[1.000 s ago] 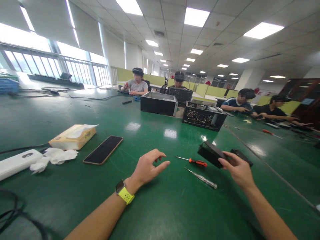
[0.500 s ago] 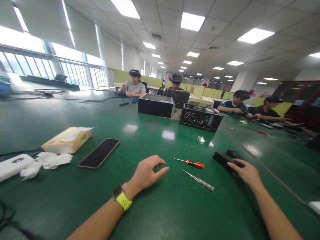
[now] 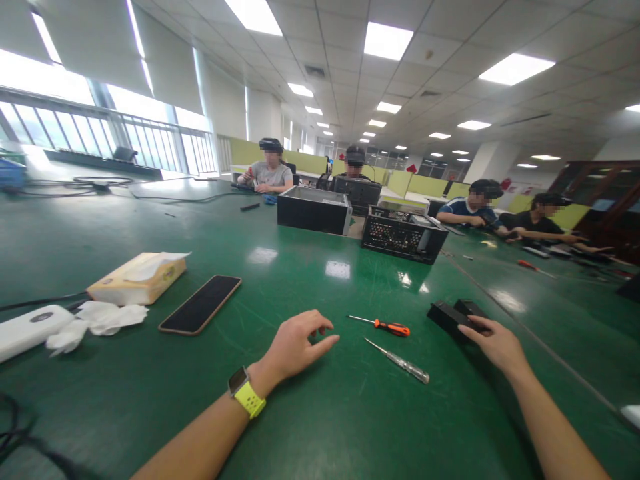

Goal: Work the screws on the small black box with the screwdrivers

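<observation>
From the head camera I am viewing a glossy, finely scratched green tabletop, mirroring rectangular white ceiling lamps. Toward the far side, a black-sided rectangular case is standing beside an open black case with a perforated panel. At left, a pale yellow cuboid tissue pack is lying near a flat, black-screened phone with a tan rim. I am holding the bare left hand open above the table, fingers loosely curled, thumb apart. With the bare right hand I am gripping the near end of a black oblong block, which is lying at right, just beside a second black block. Between the hands, a screwdriver with an orange-and-black handle is lying near a slim screwdriver with a transparent handle. A watch with a perforated lime-yellow strap is encircling the left wrist. Printing on the tissue pack is appearing too blurred to read.
</observation>
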Demonstrator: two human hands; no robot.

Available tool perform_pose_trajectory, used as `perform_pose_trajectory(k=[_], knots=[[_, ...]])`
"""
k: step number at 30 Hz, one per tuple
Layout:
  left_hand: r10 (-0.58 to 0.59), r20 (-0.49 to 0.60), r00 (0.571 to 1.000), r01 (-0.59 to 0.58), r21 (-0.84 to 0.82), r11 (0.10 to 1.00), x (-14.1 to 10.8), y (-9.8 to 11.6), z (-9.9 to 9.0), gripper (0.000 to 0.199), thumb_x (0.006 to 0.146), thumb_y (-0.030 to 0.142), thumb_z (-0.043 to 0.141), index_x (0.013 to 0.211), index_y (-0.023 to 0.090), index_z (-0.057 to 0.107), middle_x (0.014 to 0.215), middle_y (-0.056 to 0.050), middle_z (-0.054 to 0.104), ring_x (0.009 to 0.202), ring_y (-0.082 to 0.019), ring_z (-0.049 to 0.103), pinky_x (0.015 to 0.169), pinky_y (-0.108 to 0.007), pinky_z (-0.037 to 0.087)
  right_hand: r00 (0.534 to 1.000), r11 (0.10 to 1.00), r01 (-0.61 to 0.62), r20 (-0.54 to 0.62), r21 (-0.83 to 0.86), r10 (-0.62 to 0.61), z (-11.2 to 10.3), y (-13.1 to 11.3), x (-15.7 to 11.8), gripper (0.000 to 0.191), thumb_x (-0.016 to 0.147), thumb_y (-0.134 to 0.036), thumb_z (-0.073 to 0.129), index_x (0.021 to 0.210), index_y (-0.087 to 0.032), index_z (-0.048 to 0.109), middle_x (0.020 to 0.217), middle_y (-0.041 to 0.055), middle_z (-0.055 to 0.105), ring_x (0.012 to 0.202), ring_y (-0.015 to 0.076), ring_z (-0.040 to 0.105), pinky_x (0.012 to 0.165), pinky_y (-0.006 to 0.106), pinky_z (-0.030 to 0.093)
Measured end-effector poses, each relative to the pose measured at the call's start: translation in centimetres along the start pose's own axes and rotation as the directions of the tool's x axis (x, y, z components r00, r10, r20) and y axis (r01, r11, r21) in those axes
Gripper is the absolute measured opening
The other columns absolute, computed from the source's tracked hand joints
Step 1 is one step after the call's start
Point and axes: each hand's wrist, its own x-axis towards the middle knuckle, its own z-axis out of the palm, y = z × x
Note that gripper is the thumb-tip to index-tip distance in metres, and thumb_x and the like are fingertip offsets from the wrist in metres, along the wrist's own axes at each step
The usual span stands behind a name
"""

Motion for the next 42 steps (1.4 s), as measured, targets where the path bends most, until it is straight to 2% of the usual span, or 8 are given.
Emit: perform_pose_trajectory(k=[9, 15, 23, 27, 32, 37, 40, 42], knots=[[0.008, 0.013, 1.0, -0.008, 0.005, 1.0, 0.0, 0.0, 0.1, 0.015, 0.09, 0.033, 0.063, 0.09, 0.019, 0.068, 0.081, -0.002, 0.065, 0.074, -0.017, 0.06, 0.068, -0.027, 0.047, 0.997, 0.991, -0.055, -0.063, -0.121, 0.047, 1.4, -0.4, -0.2, 0.067, 0.068, -0.065, 0.058, 0.102, -0.01, 0.076, 0.104, 0.0184, 0.072, 0.094, 0.0366, 0.066, 0.08, 0.043, 0.05], [0.013, 0.023, 1.0, -0.013, 0.001, 1.0, 0.0, -0.2, 0.3, 0.015, 0.09, 0.032, 0.063, 0.091, 0.019, 0.068, 0.082, -0.003, 0.065, 0.076, -0.017, 0.06, 0.069, -0.028, 0.047, 0.978, 0.968, -0.176, -0.14, -0.178, 0.152, 2.3, -1.2, -0.2, 0.07, 0.072, -0.073, 0.053, 0.108, -0.018, 0.074, 0.105, 0.0179, 0.07, 0.09, 0.0403, 0.065, 0.072, 0.049, 0.05], [0.001, 0.033, 0.999, -0.001, 0.001, 1.0, -0.1, -0.2, 0.3, 0.015, 0.09, 0.032, 0.063, 0.093, 0.018, 0.068, 0.083, -0.003, 0.065, 0.076, -0.017, 0.06, 0.07, -0.028, 0.047, 0.935, 0.958, -0.266, -0.269, -0.107, 0.229, 1.2, 2.4, 1.0, 0.077, 0.075, -0.062, 0.057, 0.127, -0.006, 0.062, 0.124, 0.0287, 0.057, 0.113, 0.0435, 0.056, 0.086, 0.05, 0.048], [0.002, 0.035, 0.999, -0.002, 0.0, 1.0, -0.1, -0.1, 0.2, 0.014, 0.09, 0.032, 0.063, 0.093, 0.018, 0.068, 0.082, -0.002, 0.065, 0.076, -0.017, 0.06, 0.071, -0.029, 0.047, 0.932, 0.958, -0.285, -0.238, -0.013, 0.274, 1.8, 3.7, 1.4, 0.066, 0.067, -0.056, 0.066, 0.111, -0.007, 0.071, 0.103, 0.0248, 0.069, 0.096, 0.0428, 0.064, 0.078, 0.049, 0.05], [0.003, 0.025, 1.0, -0.003, 0.003, 1.0, 0.0, 0.0, 0.2, 0.013, 0.09, 0.03, 0.064, 0.092, 0.019, 0.068, 0.083, -0.002, 0.065, 0.076, -0.018, 0.06, 0.07, -0.029, 0.047, 0.86, 0.942, -0.297, -0.386, 0.156, 0.335, 1.3, 1.9, 1.2, 0.072, 0.068, -0.059, 0.062, 0.111, -0.001, 0.068, 0.095, 0.0272, 0.069, 0.09, 0.0442, 0.063, 0.077, 0.053, 0.049], [0.017, -0.007, 1.0, -0.017, -0.003, 1.0, -0.1, 0.2, 0.2, 0.025, 0.088, 0.031, 0.066, 0.111, 0.02, 0.064, 0.091, -0.003, 0.065, 0.082, -0.019, 0.061, 0.075, -0.031, 0.05, 0.908, 0.952, -0.036, -0.388, 0.303, 0.158, 2.0, -4.0, -1.6, 0.081, 0.069, -0.064, 0.063, 0.124, -0.005, 0.061, 0.098, 0.0177, 0.07, 0.084, 0.032, 0.066, 0.078, 0.043, 0.052], [0.06, -0.048, 0.997, -0.059, 0.007, 0.998, -0.2, 0.5, 0.0, 0.05, 0.084, 0.035, 0.072, 0.129, 0.021, 0.055, 0.11, -0.007, 0.063, 0.099, -0.023, 0.06, 0.088, -0.036, 0.05, 0.977, 0.907, 0.174, -0.186, 0.383, -0.108, 3.3, -8.9, -5.2, 0.064, 0.063, -0.06, 0.073, 0.111, -0.017, 0.068, 0.095, 0.0076, 0.071, 0.081, 0.0248, 0.067, 0.075, 0.033, 0.054], [0.094, -0.053, 0.994, -0.093, 0.024, 0.995, -0.2, 0.7, -0.1, 0.067, 0.078, 0.041, 0.077, 0.136, 0.02, 0.049, 0.122, -0.01, 0.059, 0.11, -0.027, 0.056, 0.096, -0.04, 0.046, 0.892, 0.794, 0.346, 0.087, 0.501, -0.444, 3.8, -12.0, -8.0, 0.05, 0.074, -0.05, 0.071, 0.111, -0.016, 0.066, 0.104, 0.0097, 0.069, 0.086, 0.0239, 0.066, 0.075, 0.033, 0.054]])
